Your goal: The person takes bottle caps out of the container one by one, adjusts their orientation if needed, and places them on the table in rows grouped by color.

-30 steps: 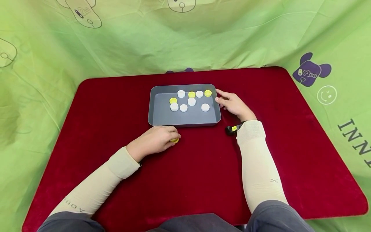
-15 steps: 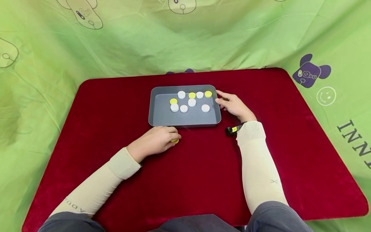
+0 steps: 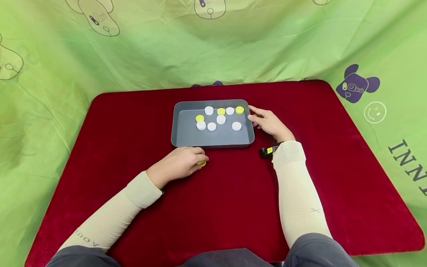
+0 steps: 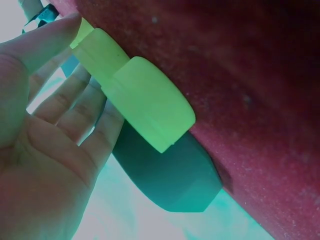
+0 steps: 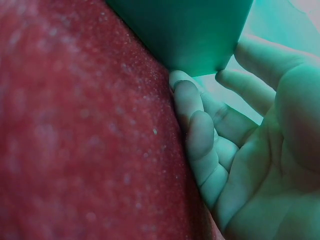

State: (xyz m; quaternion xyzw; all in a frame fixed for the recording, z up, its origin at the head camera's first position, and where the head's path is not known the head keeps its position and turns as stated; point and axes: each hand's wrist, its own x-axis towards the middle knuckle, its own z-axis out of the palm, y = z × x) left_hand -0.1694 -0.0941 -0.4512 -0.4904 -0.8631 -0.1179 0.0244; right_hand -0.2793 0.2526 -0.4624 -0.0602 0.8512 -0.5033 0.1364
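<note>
My left hand (image 3: 180, 162) is by the tray's near side, its thumb and fingers pinching a yellow bottle cap (image 3: 201, 163). In the left wrist view a row of yellow caps (image 4: 152, 102) lies along the red cloth beneath the palm, with the thumb tip at the farthest one; the head view mostly hides this row. The grey rectangular tray (image 3: 186, 138) holds white caps (image 3: 236, 126) and yellow caps (image 3: 239, 110). At its right wall is my right hand (image 3: 269, 122): thumb and forefinger touch the outside, and the other fingers fold in against the cloth.
A red cloth (image 3: 230, 207) covers the table. Green printed fabric (image 3: 267, 44) hangs behind and at both sides. A black wrist camera (image 3: 266, 152) sits under the right wrist, close to the table.
</note>
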